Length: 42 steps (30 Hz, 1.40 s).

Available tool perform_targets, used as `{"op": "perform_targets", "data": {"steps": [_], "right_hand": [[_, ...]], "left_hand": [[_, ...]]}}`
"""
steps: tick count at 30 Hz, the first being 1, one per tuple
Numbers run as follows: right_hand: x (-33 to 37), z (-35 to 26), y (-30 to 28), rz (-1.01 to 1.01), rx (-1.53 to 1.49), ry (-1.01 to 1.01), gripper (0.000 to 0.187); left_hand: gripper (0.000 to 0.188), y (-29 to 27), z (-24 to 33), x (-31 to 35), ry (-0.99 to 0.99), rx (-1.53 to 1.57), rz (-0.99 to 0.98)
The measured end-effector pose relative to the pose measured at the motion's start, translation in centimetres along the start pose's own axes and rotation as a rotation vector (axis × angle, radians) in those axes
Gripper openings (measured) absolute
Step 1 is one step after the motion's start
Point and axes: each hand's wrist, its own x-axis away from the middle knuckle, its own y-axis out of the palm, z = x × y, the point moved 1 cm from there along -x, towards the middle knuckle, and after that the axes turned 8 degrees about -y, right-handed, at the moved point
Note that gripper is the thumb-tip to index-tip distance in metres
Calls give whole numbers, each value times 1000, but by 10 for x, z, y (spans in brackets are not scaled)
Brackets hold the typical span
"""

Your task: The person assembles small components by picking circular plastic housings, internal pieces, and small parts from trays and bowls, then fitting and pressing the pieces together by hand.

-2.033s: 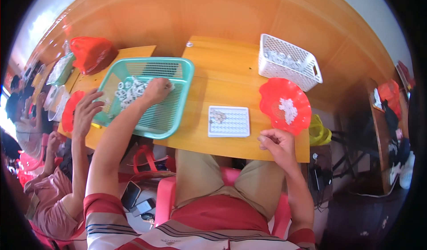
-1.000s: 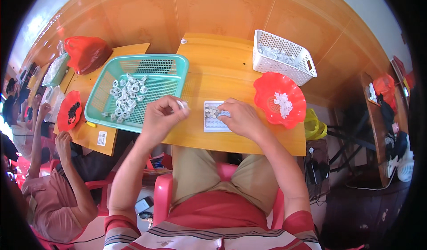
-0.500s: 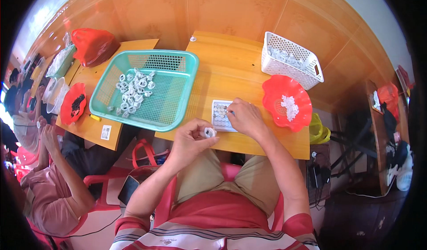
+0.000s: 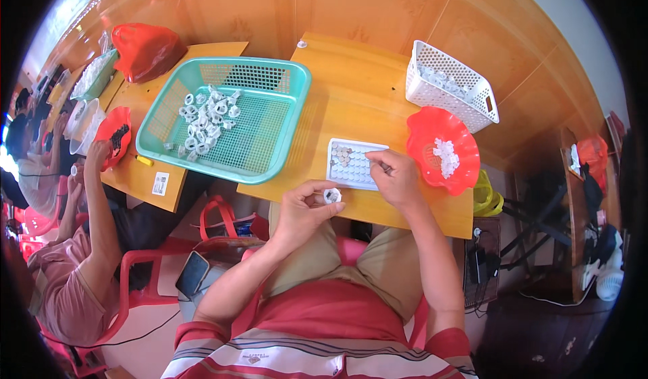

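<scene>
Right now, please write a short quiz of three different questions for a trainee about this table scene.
1. True or false: the left hand holds a small white plastic ring.
2. The right hand rests on which thing? A) the white perforated basket B) the flat white tray with round pockets C) the teal mesh basket
3. Fill in: the small white pieces by the right hand lie in the ____ scalloped plastic bowl.

Key: 1 true; 2 B; 3 red.
</scene>
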Motion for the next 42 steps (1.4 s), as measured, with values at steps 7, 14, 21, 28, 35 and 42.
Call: {"op": "perform_targets", "data": {"steps": [7, 14, 21, 28, 35, 42], "right_hand": [[20, -7, -5, 14, -432, 344, 20], [38, -20, -4, -38, -523, 330, 18], [48, -29, 2, -28, -573, 263, 16], [56, -29, 3, 4, -665, 340, 17], [58, -31, 4, -5, -658, 349, 12], [56, -37, 5, -15, -425, 132, 9]], "left_hand": [[31, 2, -8, 1, -44, 44, 5], [32, 3, -5, 5, -115, 74, 2], [35, 3, -11, 6, -129, 103, -17], [36, 3, -11, 7, -163, 139, 6], [36, 4, -13, 9, -179, 147, 12], [33, 4, -15, 11, -156, 190, 3]]}}
